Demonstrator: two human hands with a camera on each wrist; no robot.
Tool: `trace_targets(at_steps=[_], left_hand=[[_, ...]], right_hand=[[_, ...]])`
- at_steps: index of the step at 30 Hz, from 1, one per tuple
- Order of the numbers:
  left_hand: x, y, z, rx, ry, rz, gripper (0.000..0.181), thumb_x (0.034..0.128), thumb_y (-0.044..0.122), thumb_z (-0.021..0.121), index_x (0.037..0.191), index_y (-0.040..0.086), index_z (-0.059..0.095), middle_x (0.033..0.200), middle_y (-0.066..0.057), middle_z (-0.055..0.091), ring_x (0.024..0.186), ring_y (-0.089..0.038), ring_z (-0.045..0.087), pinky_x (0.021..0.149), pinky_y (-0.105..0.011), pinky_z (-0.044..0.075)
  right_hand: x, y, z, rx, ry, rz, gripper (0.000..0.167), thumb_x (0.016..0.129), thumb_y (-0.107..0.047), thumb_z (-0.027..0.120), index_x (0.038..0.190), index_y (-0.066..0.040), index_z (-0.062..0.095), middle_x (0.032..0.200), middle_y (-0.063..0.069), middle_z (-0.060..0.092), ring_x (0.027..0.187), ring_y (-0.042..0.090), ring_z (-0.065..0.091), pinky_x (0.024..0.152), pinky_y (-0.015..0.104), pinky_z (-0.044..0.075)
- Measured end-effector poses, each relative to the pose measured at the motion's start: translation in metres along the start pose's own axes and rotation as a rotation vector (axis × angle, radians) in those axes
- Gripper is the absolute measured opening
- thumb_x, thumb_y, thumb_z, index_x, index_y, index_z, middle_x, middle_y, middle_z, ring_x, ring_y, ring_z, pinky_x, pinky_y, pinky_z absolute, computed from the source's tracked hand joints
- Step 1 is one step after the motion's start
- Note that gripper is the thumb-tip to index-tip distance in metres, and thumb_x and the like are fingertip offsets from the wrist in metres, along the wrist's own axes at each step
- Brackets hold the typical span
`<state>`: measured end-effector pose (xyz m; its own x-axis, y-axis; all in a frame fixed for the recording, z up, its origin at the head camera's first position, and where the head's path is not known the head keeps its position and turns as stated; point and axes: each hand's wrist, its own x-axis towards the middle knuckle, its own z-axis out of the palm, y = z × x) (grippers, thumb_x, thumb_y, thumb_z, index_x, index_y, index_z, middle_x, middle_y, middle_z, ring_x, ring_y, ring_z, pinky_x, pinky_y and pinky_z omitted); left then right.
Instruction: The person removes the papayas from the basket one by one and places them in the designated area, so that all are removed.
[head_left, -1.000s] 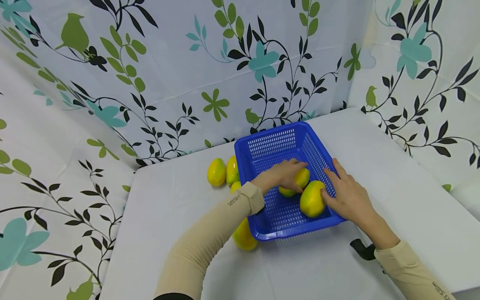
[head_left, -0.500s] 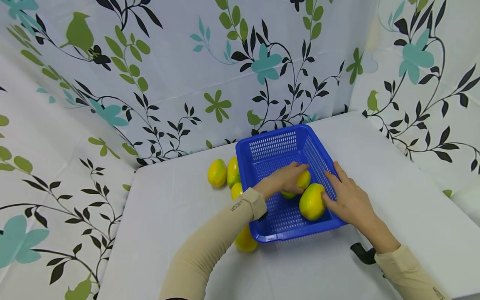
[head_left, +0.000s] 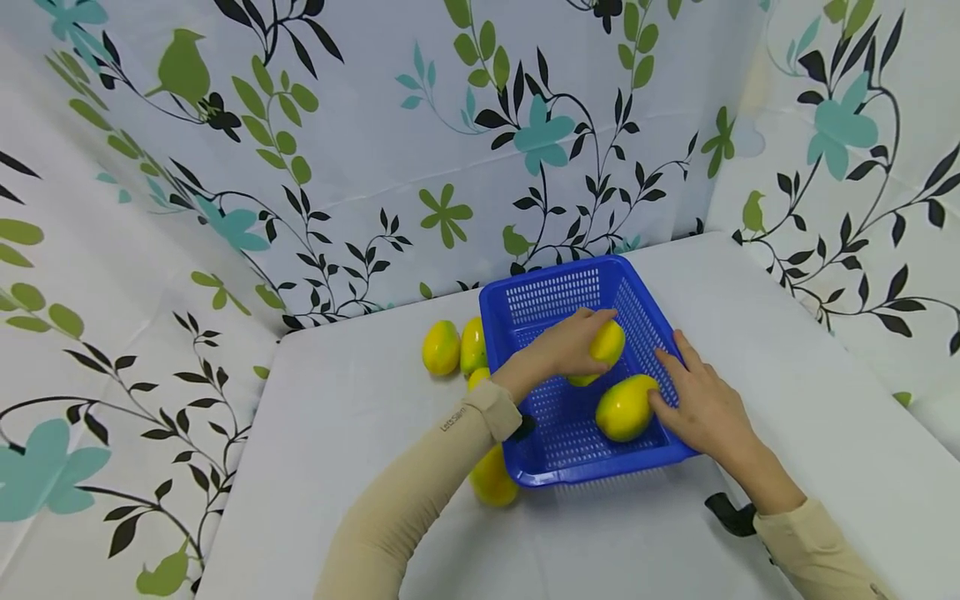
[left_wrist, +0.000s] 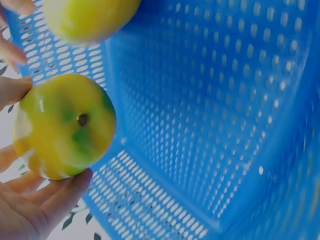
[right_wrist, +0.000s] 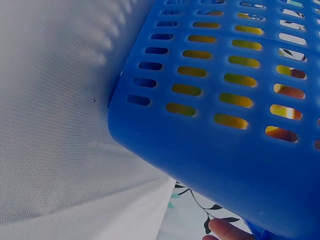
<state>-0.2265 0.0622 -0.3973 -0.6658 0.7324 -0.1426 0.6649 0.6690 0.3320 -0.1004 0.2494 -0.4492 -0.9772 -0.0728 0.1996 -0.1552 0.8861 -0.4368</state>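
Note:
My left hand (head_left: 573,343) reaches into the blue basket (head_left: 600,477) and grips a yellow-green mango (head_left: 607,343) with thumb and fingers. The left wrist view shows this mango (left_wrist: 67,127) end-on, its stem scar facing the camera. A second mango (head_left: 625,408) lies on the basket floor near the right wall, close to my right thumb. My right hand (head_left: 705,408) holds the basket's right rim, with the thumb on the inner side. In the right wrist view the perforated basket wall (right_wrist: 200,145) hides most of that hand; only fingertips (right_wrist: 227,231) show.
Outside the basket's left side, several mangoes (head_left: 441,348) lie on the white-covered table (head_left: 337,467); another mango (head_left: 495,479) is near the front corner, partly behind the left sleeve. A leaf-patterned curtain (head_left: 360,167) hangs behind the table.
My left hand has lifted its mango slightly from the basket floor. The second mango has tipped over to lie more sideways. My right hand keeps its place on the rim.

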Motion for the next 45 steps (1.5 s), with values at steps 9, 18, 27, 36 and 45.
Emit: trace_targets(at_steps=[9,18,27,36,45], left_hand=[[-0.028,-0.013,-0.025,-0.077,0.116,-0.008,0.081,0.0889,0.031,0.072,0.156,0.017,0.028,0.151,-0.01,0.039,0.118,-0.019,0.052,0.095,-0.034,0.051],[-0.073,-0.045,-0.043,-0.131,0.255,-0.05,0.081,0.0894,0.03,0.072,0.156,0.013,0.029,0.153,-0.011,0.037,0.127,-0.025,0.049,0.103,-0.041,0.046],[-0.126,-0.084,-0.036,-0.214,0.411,-0.097,0.078,0.088,0.025,0.073,0.152,0.006,0.034,0.148,-0.015,0.042,0.125,-0.029,0.049,0.104,-0.043,0.045],[-0.163,-0.107,-0.013,-0.273,0.484,-0.185,0.076,0.0865,0.024,0.074,0.149,0.002,0.038,0.144,-0.019,0.045,0.117,-0.031,0.05,0.098,-0.048,0.048],[-0.186,-0.125,0.021,-0.347,0.517,-0.352,0.076,0.0866,0.025,0.074,0.15,0.004,0.037,0.144,-0.021,0.045,0.119,-0.034,0.051,0.1,-0.051,0.045]], right_hand=[[-0.001,0.0,0.002,0.011,-0.009,0.009,0.059,0.091,-0.022,0.061,0.139,0.009,0.047,0.153,0.035,0.022,0.115,0.062,0.047,0.078,0.071,0.048],[-0.001,0.001,0.003,0.015,-0.014,0.01,0.06,0.091,-0.022,0.061,0.14,0.009,0.047,0.154,0.035,0.021,0.115,0.061,0.047,0.076,0.069,0.049],[0.0,0.0,0.002,0.021,-0.017,0.008,0.06,0.091,-0.022,0.061,0.14,0.009,0.046,0.154,0.035,0.02,0.115,0.061,0.047,0.074,0.069,0.05],[0.0,0.0,0.001,0.018,-0.004,0.008,0.059,0.091,-0.021,0.061,0.139,0.009,0.047,0.154,0.035,0.021,0.116,0.062,0.045,0.076,0.071,0.048],[0.0,0.0,0.001,0.013,-0.002,0.01,0.058,0.091,-0.021,0.061,0.138,0.01,0.047,0.153,0.036,0.022,0.115,0.064,0.045,0.076,0.072,0.047]])
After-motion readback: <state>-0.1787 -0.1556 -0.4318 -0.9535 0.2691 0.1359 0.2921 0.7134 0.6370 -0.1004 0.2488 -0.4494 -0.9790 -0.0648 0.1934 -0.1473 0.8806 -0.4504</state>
